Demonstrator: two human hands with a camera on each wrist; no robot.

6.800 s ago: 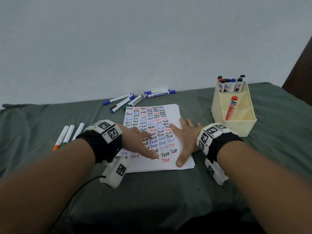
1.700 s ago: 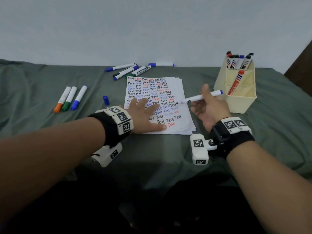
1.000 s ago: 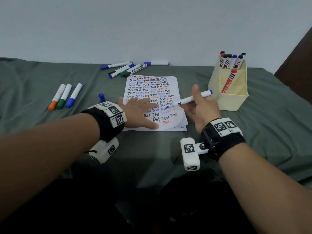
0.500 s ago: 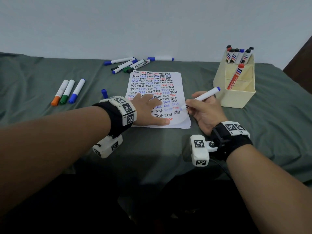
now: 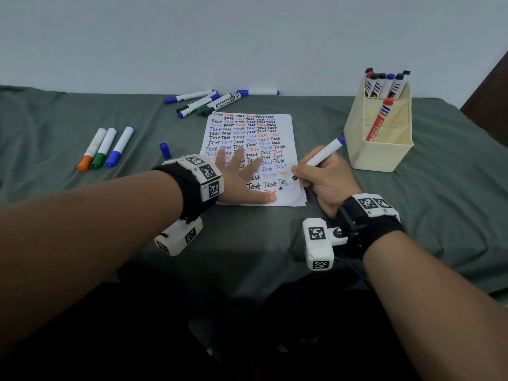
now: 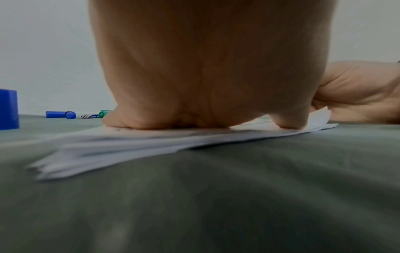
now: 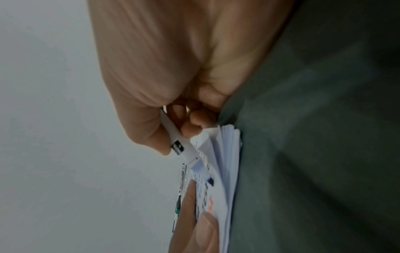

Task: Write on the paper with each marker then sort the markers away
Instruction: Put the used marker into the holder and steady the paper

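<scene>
Green cloth covers the table under a plain pale wall, and near its middle lies the paper, a stack filled with rows of "Test". On the paper's near left part the left hand presses flat with fingers spread, while at its near right edge the right hand grips an uncapped blue marker, tip on the sheet. Left of the paper lies a loose blue cap; right of it stands a cream organizer holding markers.
</scene>
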